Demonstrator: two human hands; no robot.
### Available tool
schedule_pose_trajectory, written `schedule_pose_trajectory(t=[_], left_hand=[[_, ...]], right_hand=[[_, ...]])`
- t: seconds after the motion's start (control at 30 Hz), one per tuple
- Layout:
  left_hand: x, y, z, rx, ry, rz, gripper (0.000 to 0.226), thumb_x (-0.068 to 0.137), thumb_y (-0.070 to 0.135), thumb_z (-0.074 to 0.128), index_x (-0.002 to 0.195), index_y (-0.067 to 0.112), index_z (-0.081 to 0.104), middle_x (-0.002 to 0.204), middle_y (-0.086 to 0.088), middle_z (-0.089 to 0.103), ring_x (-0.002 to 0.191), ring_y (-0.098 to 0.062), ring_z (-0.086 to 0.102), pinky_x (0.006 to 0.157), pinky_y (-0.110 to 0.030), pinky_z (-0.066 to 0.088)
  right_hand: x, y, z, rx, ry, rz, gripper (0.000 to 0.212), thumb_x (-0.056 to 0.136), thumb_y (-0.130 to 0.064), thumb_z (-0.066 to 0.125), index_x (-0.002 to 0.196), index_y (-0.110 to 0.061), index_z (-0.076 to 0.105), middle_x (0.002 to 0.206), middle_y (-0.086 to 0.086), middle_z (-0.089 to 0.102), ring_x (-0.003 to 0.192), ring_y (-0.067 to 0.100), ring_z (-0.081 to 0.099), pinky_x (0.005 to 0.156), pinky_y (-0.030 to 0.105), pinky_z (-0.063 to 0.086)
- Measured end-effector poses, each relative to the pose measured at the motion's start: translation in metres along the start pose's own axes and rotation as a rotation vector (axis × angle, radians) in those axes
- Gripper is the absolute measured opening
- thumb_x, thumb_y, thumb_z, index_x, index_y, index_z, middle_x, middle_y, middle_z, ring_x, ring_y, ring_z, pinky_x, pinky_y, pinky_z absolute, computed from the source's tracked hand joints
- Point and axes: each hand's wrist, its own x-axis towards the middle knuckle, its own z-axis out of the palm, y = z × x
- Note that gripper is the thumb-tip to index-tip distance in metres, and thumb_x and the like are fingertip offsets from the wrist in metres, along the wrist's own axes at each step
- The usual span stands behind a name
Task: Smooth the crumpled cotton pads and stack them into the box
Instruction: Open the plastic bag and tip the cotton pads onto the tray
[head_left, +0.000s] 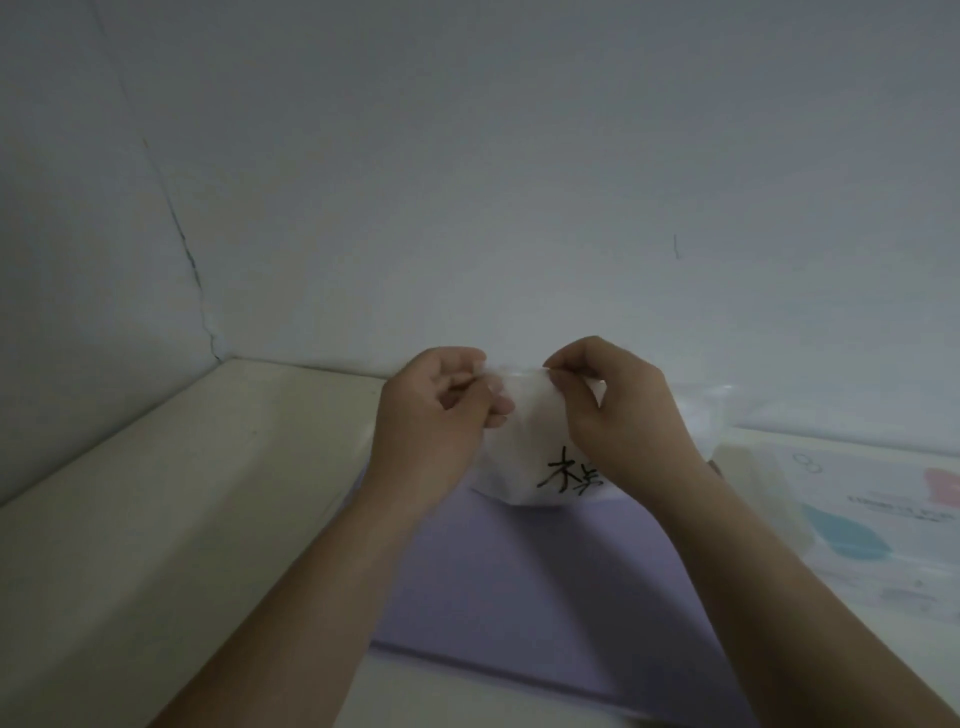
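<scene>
A white cotton pad (524, 441) with black handwritten characters near its lower edge is held up above a purple mat (519, 587). My left hand (441, 415) pinches its upper left edge and my right hand (618, 410) pinches its upper right edge, with the pad stretched between them. My right hand covers part of the writing. No box can be told apart clearly in view.
A cream table (182, 519) runs to a white wall (467, 182) at the back. At the right lie a clear plastic bag (711, 415) and a flat printed package (883, 525) with teal and pink shapes.
</scene>
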Motion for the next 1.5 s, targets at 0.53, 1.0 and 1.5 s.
schedule_pose_trajectory(t=[0.53, 1.0, 1.5], left_hand=[[0.000, 0.010, -0.006, 0.210, -0.028, 0.192, 0.011, 0.100, 0.011, 0.063, 0.097, 0.017, 0.072, 0.080, 0.004, 0.078, 0.078, -0.009, 0.076, 0.077, -0.030, 0.062], [0.004, 0.008, 0.001, 0.790, -0.140, 0.520, 0.032, 0.100, 0.019, 0.058, 0.131, 0.021, 0.064, 0.125, 0.004, 0.064, 0.108, -0.016, 0.063, 0.096, -0.039, 0.052], [0.025, -0.008, -0.024, 0.756, 0.027, 0.560, 0.018, 0.099, 0.009, 0.057, 0.100, 0.026, 0.063, 0.088, 0.006, 0.061, 0.078, -0.017, 0.059, 0.072, -0.038, 0.052]], right_hand=[[-0.003, -0.010, 0.003, -0.012, 0.024, -0.121, 0.007, 0.100, -0.021, 0.063, 0.101, -0.021, 0.070, 0.097, -0.011, 0.070, 0.093, 0.012, 0.065, 0.081, 0.031, 0.053], [-0.001, -0.003, -0.001, -0.097, -0.056, -0.042, 0.007, 0.101, -0.023, 0.060, 0.099, -0.023, 0.067, 0.097, -0.008, 0.068, 0.093, 0.019, 0.064, 0.084, 0.043, 0.055], [0.010, 0.028, -0.039, -0.366, 0.016, 0.253, 0.009, 0.106, -0.029, 0.050, 0.107, -0.029, 0.059, 0.101, -0.010, 0.061, 0.090, 0.019, 0.050, 0.076, 0.034, 0.035]])
